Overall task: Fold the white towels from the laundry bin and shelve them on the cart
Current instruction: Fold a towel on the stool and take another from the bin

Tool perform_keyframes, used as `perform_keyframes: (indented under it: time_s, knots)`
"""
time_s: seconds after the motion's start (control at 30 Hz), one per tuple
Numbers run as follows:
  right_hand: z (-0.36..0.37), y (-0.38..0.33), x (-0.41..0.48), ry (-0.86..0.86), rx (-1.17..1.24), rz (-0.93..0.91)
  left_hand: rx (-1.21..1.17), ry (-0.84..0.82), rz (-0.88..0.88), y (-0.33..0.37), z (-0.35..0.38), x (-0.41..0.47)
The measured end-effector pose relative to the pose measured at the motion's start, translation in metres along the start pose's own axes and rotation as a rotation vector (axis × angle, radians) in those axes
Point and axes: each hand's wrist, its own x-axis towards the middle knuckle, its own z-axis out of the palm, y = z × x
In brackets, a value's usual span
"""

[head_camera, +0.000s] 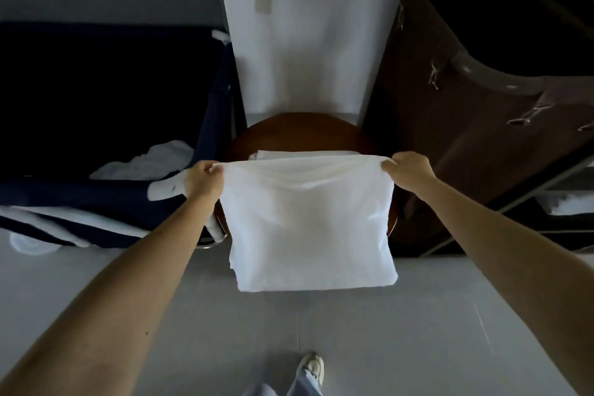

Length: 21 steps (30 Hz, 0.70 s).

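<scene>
A white towel (308, 222) hangs doubled over in the air in front of me, stretched between both hands. My left hand (202, 178) grips its upper left corner and my right hand (408, 170) grips its upper right corner. Behind the towel stands a round brown wooden stool (302, 130) with a folded white towel (289, 154) lying on its seat. At the left is the dark blue laundry bin (212, 125) with crumpled white towels (148, 161) inside. On the right stands the cart (475, 125) with a brown bag hung on its frame.
White linen (569, 202) lies on a lower cart shelf at the far right. A white wall column (305, 42) rises behind the stool. The floor is pale grey tile, and my shoe (313, 366) shows at the bottom.
</scene>
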Motion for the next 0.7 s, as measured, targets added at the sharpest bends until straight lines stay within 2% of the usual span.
perform_keyframes:
  time_s: [0.13,0.33,0.47,0.57,0.7]
  knots:
    - [0.015,-0.001,0.052,-0.041,-0.036,0.031,0.007,-0.048,-0.012,0.002,0.028,0.034]
    - [0.034,-0.005,0.133,-0.009,-0.027,0.038,0.010,-0.060,-0.001,0.012,0.074,0.103]
    - [0.048,-0.004,0.185,0.025,0.025,0.131,0.005,-0.114,-0.015,0.022,0.114,0.158]
    - [0.071,0.004,0.223,-0.085,-0.078,0.211,-0.024,-0.168,-0.071,0.021,0.149,0.201]
    - [0.124,0.032,0.247,-0.316,-0.132,0.302,0.025,-0.288,-0.177,-0.011,0.191,0.228]
